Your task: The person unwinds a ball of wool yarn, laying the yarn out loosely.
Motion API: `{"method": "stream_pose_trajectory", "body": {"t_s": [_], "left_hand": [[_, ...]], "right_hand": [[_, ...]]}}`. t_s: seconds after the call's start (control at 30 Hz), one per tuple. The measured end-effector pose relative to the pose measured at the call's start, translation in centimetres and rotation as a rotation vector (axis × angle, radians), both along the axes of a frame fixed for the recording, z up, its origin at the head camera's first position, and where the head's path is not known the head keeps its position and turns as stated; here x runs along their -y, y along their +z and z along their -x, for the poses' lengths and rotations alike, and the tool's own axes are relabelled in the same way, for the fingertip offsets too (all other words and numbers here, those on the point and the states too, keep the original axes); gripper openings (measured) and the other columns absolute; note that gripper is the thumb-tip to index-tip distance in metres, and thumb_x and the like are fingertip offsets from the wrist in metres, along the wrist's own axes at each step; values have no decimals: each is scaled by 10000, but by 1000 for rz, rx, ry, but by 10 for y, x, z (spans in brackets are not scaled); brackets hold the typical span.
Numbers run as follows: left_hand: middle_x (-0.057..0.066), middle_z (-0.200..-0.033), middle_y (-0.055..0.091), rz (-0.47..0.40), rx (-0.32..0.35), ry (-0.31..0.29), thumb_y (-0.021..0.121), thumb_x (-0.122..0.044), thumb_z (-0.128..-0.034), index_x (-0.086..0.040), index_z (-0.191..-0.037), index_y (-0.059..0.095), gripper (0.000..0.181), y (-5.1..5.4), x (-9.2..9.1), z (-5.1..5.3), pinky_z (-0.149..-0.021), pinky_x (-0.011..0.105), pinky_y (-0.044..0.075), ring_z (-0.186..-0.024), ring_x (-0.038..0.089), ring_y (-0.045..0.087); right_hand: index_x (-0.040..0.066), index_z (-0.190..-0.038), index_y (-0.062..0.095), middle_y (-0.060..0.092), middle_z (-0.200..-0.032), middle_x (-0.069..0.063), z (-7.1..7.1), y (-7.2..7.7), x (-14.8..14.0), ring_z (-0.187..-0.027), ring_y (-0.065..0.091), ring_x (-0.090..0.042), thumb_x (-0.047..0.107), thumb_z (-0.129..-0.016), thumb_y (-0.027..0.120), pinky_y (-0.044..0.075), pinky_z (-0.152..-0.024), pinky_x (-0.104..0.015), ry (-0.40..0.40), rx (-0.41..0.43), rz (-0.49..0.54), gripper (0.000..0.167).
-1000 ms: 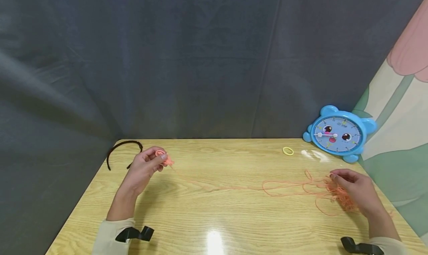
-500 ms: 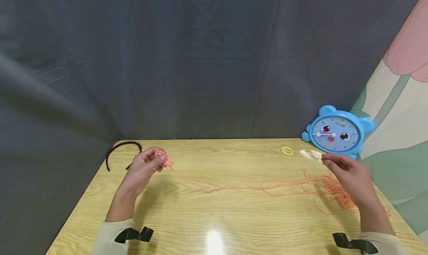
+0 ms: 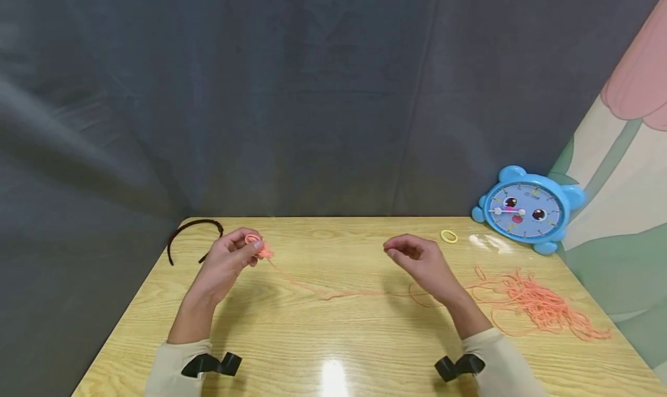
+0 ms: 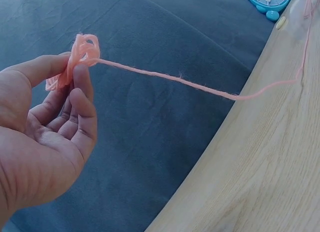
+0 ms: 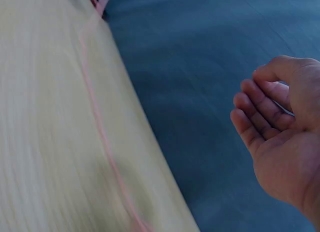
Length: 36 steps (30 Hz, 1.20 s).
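My left hand (image 3: 221, 269) pinches a small bundle of wound salmon-pink yarn (image 4: 82, 57) between thumb and fingers, above the left part of the table. From the bundle a single yarn strand (image 4: 170, 77) slopes down to the tabletop and runs right to a loose tangle of the same yarn (image 3: 547, 307). Over the right-middle of the table hovers my right hand (image 3: 424, 267), its fingers loosely bent and the thumb tip near the index finger. Nothing shows between them in the right wrist view. The strand passes below this hand, and part of it is hidden by the wrist.
A black headband-like hoop (image 3: 195, 223) lies at the back left corner. At the back right are a yellow ring (image 3: 449, 236) and a blue bear-shaped clock (image 3: 526, 209). A dark curtain (image 3: 312, 96) hangs behind the wooden table (image 3: 323, 322).
My right hand has lifted off the yarn tangle and moved left to the right-middle of the table. The left hand with its yarn bundle has stayed almost still.
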<state>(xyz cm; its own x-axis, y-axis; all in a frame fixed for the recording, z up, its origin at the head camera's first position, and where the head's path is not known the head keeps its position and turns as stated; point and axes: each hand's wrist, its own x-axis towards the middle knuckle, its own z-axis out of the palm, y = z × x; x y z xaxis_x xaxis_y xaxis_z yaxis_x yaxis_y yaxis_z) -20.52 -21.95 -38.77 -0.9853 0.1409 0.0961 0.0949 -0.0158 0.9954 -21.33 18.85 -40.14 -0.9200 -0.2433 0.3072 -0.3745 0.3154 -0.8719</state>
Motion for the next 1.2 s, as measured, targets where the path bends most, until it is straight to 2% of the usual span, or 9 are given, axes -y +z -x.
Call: {"method": "stream_pose_trajectory", "body": {"t_s": [0.1, 0.2, 0.43, 0.57, 0.73, 0.9, 1.0, 1.2], "left_hand": [[-52, -936, 665, -3, 8, 3, 700, -165, -1000, -146, -1038, 673, 50, 0, -1, 0, -735, 222, 546, -813, 86, 635], [-49, -942, 664, -4, 9, 4, 700, -171, -1001, -140, -1046, 671, 62, 0, -1, 1, -736, 223, 544, -813, 93, 632], [-51, -942, 663, -13, 11, 9, 708, -169, -995, -133, -1050, 669, 76, 1, -4, 1, -736, 227, 545, -817, 83, 645], [-50, -944, 675, -12, 9, 20, 704, -173, -998, -133, -1049, 670, 74, 1, -4, 1, -745, 238, 546, -818, 85, 638], [-53, -941, 687, -26, 9, 17, 699, -172, -1001, -136, -1036, 664, 61, 0, -5, -1, -745, 232, 539, -821, 81, 633], [-52, -934, 681, -38, 10, 21, 696, -157, -1002, -132, -1028, 658, 53, 0, -5, -1, -729, 213, 532, -811, 85, 619], [-56, -932, 673, -43, 6, 19, 693, -149, -1003, -137, -1030, 657, 47, 1, -5, -1, -724, 209, 529, -806, 91, 609], [-64, -931, 673, -36, 2, 22, 696, -161, -1003, -142, -1036, 653, 58, 1, -4, 0, -730, 220, 529, -799, 82, 609]], "right_hand": [[89, -1140, 737, 727, -1141, -186, 3, -5, 32, -1003, 702, -247, 155, -1010, 680, 563, -829, -219, 77, 41, 29, 156], [85, -1139, 737, 724, -1142, -186, 6, -8, 60, -1019, 694, -309, 151, -1004, 687, 563, -832, -227, 135, 57, 81, 158], [41, -1149, 732, 709, -1171, -231, 7, -15, 112, -1016, 695, -181, 107, -999, 685, 564, -866, -220, 230, 93, 193, 171], [40, -1168, 726, 708, -1186, -198, 5, -22, 135, -1031, 685, -158, 108, -999, 685, 567, -875, -217, 259, 143, 231, 186], [17, -1191, 713, 697, -1206, -218, 2, -30, 159, -1006, 680, -127, 95, -992, 690, 573, -844, -210, 299, 179, 265, 216], [6, -1194, 711, 708, -1164, -212, 0, -38, 178, -985, 669, -119, 116, -983, 705, 562, -846, -204, 315, 167, 240, 237], [19, -1165, 727, 731, -1119, -174, -1, -41, 185, -985, 664, -133, 146, -984, 714, 547, -855, -206, 297, 161, 200, 221], [61, -1083, 764, 750, -1078, -118, -3, -41, 183, -934, 660, -101, 198, -1005, 695, 539, -808, -223, 256, 161, 173, 172]]}}
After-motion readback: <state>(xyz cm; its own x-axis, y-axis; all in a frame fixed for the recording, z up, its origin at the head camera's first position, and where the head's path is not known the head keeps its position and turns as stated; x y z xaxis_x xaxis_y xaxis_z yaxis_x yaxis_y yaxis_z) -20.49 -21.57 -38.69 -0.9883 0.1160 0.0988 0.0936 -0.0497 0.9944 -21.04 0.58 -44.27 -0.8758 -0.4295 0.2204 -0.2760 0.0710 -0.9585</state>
